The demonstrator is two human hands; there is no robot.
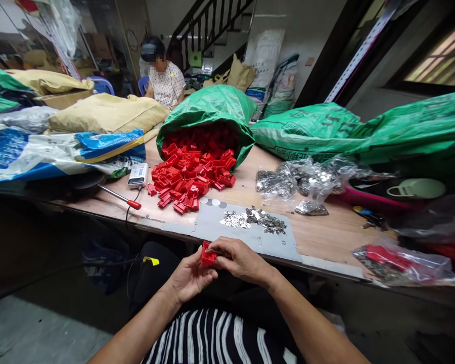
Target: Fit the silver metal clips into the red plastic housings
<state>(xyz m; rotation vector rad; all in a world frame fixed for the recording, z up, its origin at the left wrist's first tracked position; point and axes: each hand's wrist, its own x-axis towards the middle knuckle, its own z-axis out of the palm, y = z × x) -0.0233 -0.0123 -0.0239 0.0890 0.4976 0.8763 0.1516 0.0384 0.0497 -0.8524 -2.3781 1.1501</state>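
My left hand holds a small red plastic housing over my lap, just in front of the table edge. The fingers of my right hand are pinched together at the housing's open side. A thin greyish glint shows at those fingertips, too small to name. Past my hands, small shiny metal discs and darker metal pieces lie in loose piles on a grey mat. A heap of similar red housings spills out of a green woven sack.
A small white device and a red-tipped metal rod lie left of the heap. Clear bags of metal parts, a pink basin and green sacks occupy the right. A co-worker sits across the table.
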